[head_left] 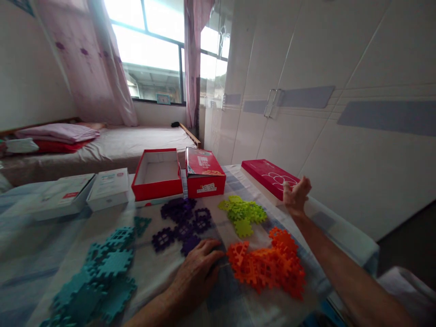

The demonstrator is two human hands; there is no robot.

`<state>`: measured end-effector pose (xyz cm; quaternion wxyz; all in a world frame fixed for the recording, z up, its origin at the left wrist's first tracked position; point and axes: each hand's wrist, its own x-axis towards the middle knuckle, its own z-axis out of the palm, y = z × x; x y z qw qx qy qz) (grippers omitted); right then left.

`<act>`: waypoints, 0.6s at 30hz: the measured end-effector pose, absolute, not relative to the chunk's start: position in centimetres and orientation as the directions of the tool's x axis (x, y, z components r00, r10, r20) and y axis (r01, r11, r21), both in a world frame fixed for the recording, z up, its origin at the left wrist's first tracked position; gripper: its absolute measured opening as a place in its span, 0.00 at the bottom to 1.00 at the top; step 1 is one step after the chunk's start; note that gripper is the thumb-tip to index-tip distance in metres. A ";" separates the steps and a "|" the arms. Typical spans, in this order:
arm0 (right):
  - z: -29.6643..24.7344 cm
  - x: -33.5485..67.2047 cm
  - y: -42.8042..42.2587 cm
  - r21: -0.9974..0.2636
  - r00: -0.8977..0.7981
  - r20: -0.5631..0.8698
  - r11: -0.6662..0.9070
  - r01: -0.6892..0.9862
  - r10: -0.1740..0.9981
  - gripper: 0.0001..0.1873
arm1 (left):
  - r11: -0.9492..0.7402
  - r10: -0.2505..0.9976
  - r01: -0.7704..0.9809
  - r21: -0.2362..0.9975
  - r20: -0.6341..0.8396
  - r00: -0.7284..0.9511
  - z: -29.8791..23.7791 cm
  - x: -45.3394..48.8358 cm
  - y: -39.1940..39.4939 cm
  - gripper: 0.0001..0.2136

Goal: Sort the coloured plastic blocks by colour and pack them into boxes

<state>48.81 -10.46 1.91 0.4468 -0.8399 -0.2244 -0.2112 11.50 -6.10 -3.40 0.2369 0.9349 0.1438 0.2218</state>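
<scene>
My left hand (pixel 201 262) lies low over the cloth, between the purple and orange pieces. Its fingers are loosely curved with gaps between them, and nothing shows in them. Just beyond it are purple interlocking plastic tiles (pixel 184 229), some with window-like cut-outs. To its right is a heap of orange interlocking tiles (pixel 265 268), close to the fingertips. My right hand (pixel 297 195) is raised at the near end of a flat magenta box (pixel 269 175), fingers apart and holding nothing; whether it touches the box I cannot tell.
Teal tiles (pixel 112 263) spread over the left of the table; lime-green tiles (pixel 242 213) lie behind the orange heap. At the back stand an open red box (pixel 157 190), a closed red box (pixel 206 184) and white boxes (pixel 108 190). A wardrobe (pixel 306 54) borders the right side.
</scene>
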 end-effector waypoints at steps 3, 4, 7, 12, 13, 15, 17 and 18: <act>3.6 46.1 -9.4 -0.504 0.584 0.682 -0.297 0.811 0.440 0.35 | -0.836 0.379 0.152 0.527 0.355 0.855 -3.2 11.5 -6.1 0.17; 4.1 45.1 -8.8 -0.461 0.512 0.679 -0.237 0.855 0.526 0.34 | -0.834 0.379 0.149 0.531 0.356 0.854 -3.1 11.5 -6.1 0.17; 5.3 41.5 -6.5 -0.323 0.285 0.620 -0.093 0.942 0.731 0.31 | -0.828 0.380 0.145 0.542 0.351 0.856 -3.0 11.6 -6.1 0.18; 5.7 37.2 -3.1 -0.127 0.128 0.429 -0.080 0.989 0.894 0.31 | -0.822 0.383 0.151 0.549 0.338 0.860 -2.9 11.5 -6.1 0.18; 5.5 37.1 -2.7 -0.129 0.181 0.393 -0.141 0.982 0.902 0.29 | -0.824 0.381 0.149 0.547 0.340 0.860 -2.8 11.5 -6.1 0.17; 5.0 37.4 -2.1 -0.170 0.332 0.306 -0.293 0.941 0.892 0.26 | -0.825 0.380 0.147 0.545 0.344 0.858 -2.7 11.5 -6.1 0.17; 4.3 38.3 -1.8 -0.209 0.425 0.196 -0.385 0.899 0.884 0.24 | -0.825 0.380 0.144 0.547 0.347 0.858 -2.6 11.5 -6.1 0.16; 3.9 38.8 -1.8 -0.219 0.424 0.147 -0.389 0.895 0.894 0.25 | -0.824 0.381 0.144 0.548 0.348 0.857 -2.6 11.5 -6.1 0.16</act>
